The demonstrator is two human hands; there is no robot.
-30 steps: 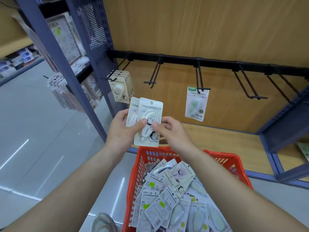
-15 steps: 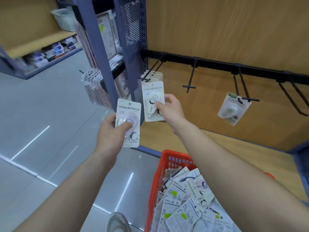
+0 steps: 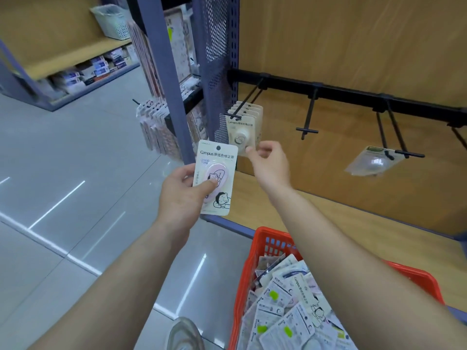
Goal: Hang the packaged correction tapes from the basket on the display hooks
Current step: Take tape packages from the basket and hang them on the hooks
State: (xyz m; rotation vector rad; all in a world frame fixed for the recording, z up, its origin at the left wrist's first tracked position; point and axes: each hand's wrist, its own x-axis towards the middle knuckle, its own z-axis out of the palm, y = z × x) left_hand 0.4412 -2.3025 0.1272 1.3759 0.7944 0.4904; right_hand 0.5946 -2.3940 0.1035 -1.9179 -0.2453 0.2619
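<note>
Pink-blister card pack (image 3: 214, 178) is gripped by the left hand (image 3: 182, 195), thumb pressed on the oval bubble. Just up-right, a cream pack (image 3: 240, 132) hung on a black wire hook (image 3: 246, 100) is pinched at its bottom edge by the right hand (image 3: 269, 165). Below, glossy packs (image 3: 290, 311) are heaped in the red lattice basket (image 3: 267, 246).

2 bare forearms (image 3: 118, 279) (image 3: 353, 261) — and 1 pale grey sneaker (image 3: 185, 335) with a rounded toe.
</note>
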